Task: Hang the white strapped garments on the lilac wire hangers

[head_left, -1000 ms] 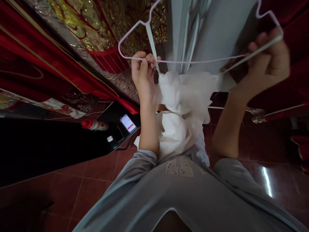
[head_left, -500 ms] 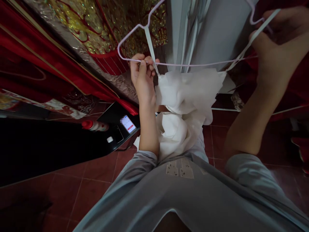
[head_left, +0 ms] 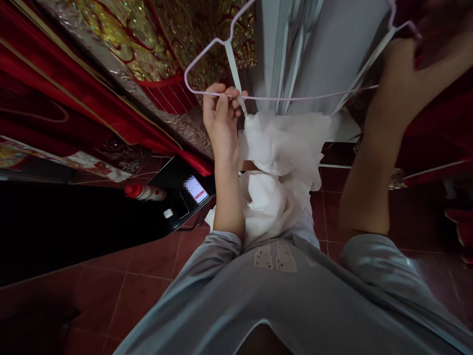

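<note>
My left hand (head_left: 223,116) pinches the lower bar of a pink hanger (head_left: 291,99) beside a white strap. A white ruffled garment (head_left: 288,143) hangs below the hanger, and its lower part is bunched against my lap. Its left strap (head_left: 233,66) is looped over the hanger's left notch. The right strap (head_left: 364,71) runs up to the notch on the right side. My right hand (head_left: 424,64) is beside the hanger's right end, its fingers dark and blurred, so their grip is not clear.
Red and gold sequinned garments (head_left: 155,49) hang at the upper left. On the black table (head_left: 92,217) are a lit phone (head_left: 197,190), a red-capped bottle (head_left: 146,193) and a small white case (head_left: 168,213). Pale grey panels (head_left: 332,44) stand behind the hanger.
The right strap has gone from my right hand's fingers to the hanger's right notch. My right hand has shifted, and the garment's right side has moved slightly left. My left hand keeps its pinch.
</note>
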{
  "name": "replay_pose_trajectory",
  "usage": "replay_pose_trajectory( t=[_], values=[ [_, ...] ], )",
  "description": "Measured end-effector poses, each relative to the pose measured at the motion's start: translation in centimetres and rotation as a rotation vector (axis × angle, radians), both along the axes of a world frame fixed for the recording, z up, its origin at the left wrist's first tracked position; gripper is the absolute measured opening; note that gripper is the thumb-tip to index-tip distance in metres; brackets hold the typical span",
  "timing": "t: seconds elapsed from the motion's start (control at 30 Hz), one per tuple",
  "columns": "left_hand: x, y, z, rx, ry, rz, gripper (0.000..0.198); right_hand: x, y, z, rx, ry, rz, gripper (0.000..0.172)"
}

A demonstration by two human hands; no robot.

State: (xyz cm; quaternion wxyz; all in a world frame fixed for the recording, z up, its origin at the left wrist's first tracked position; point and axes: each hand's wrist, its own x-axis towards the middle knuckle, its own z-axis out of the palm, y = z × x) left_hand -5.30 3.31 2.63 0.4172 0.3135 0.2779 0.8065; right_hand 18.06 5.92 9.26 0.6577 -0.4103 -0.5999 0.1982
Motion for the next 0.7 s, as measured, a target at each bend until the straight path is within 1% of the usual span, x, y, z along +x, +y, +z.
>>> replay_pose_trajectory(
  t=[0.03,0.07,0.1,0.17,0.2,0.27,0.37,0.47,0.53,0.6,0.63,0.7],
  values=[
    [0.1,-0.1,0.1,0.001,-0.005,0.002,0.041,-0.7,-0.6,-0.7,0.077,-0.038,-0.023,0.030],
    [0.3,-0.2,0.2,-0.001,-0.009,0.015,0.041,-1.4,-1.1,-1.6,0.118,-0.106,-0.013,0.028],
    [0.4,-0.3,0.3,-0.011,-0.007,0.032,0.039,-2.0,-1.7,-2.5,0.106,-0.186,0.032,0.028],
    [0.6,-0.7,0.6,-0.053,0.014,0.076,0.033,-3.2,-2.9,-4.4,-0.009,-0.300,0.156,0.033],
    [0.7,-0.9,0.7,-0.083,0.032,0.096,0.028,-3.6,-3.4,-5.2,-0.044,-0.321,0.185,0.037],
    [0.9,-1.2,0.6,-0.130,0.061,0.128,0.022,-4.2,-4.3,-6.2,-0.054,-0.312,0.181,0.043],
    [1.1,-1.3,-0.2,-0.145,0.148,0.151,0.021,-4.7,-4.9,-6.6,-0.072,-0.312,0.155,0.039],
    [1.0,-1.5,-1.3,-0.072,0.369,0.150,0.022,-4.9,-4.9,-6.6,-0.091,-0.318,0.156,0.034],
    [0.7,-1.9,-1.6,-0.010,0.480,0.110,0.021,-5.0,-4.7,-6.8,-0.075,-0.291,0.129,0.029],
    [0.0,-2.6,-1.4,0.013,0.513,0.054,0.021,-4.9,-4.5,-7.1,-0.056,-0.261,0.090,0.024],
    [-0.4,-3.0,-1.1,0.005,0.520,0.029,0.022,-4.9,-4.4,-7.3,-0.053,-0.255,0.073,0.023],
    [-1.2,-4.0,0.1,-0.020,0.526,0.011,0.026,-4.6,-4.1,-7.4,-0.071,-0.261,0.047,0.021]
  ],
)
